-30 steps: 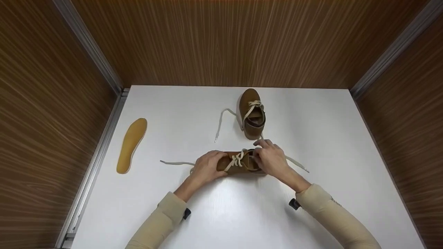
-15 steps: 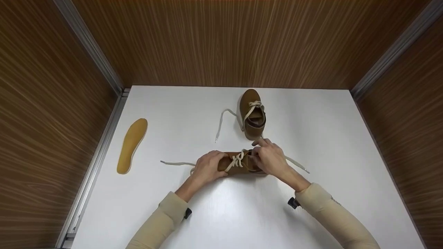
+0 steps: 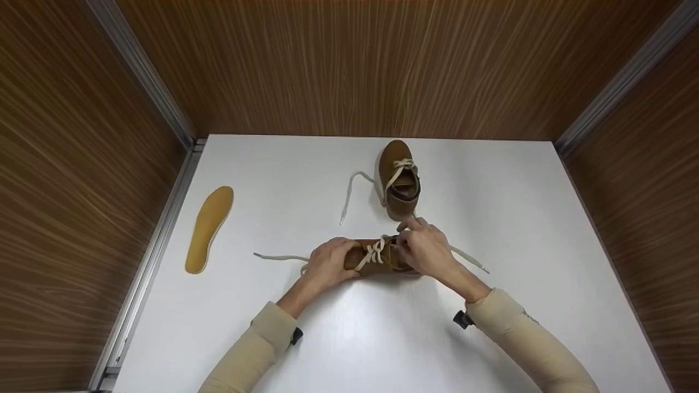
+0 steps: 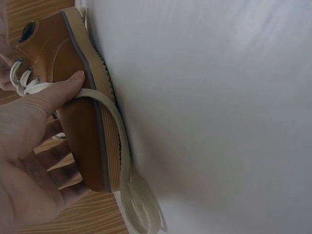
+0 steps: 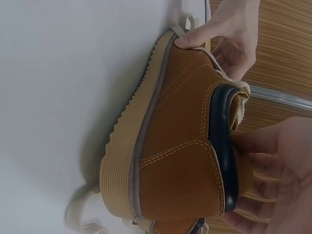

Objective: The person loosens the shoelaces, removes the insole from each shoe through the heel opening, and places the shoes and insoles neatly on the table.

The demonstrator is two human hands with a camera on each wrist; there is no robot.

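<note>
A brown lace-up shoe (image 3: pixel 385 267) lies crosswise on the table, its toe to the left. My left hand (image 3: pixel 327 261) grips the toe; in the left wrist view its thumb (image 4: pixel 66 92) presses the side, over a pale shoelace (image 4: pixel 113 109). At the shoe's opening, my right hand (image 3: pixel 428 251) has its thumb inside the dark padded collar (image 5: pixel 224 146). Between that thumb and the fingers, a tan rounded piece like the heel end of an insole (image 5: pixel 245 175) stands above the collar. The rest of that piece is hidden in the shoe.
A second brown shoe (image 3: pixel 401 206) stands behind, toe away, one loose lace (image 3: pixel 348 196) trailing left. A loose yellow-tan insole (image 3: pixel 208 229) lies at the left of the white table (image 3: pixel 273 180). Wood-grain panels (image 3: pixel 349 71) enclose the back and sides.
Both hands keep their places on the shoe. The right hand's fingers have shifted very slightly at the opening; everything else looks the same.
</note>
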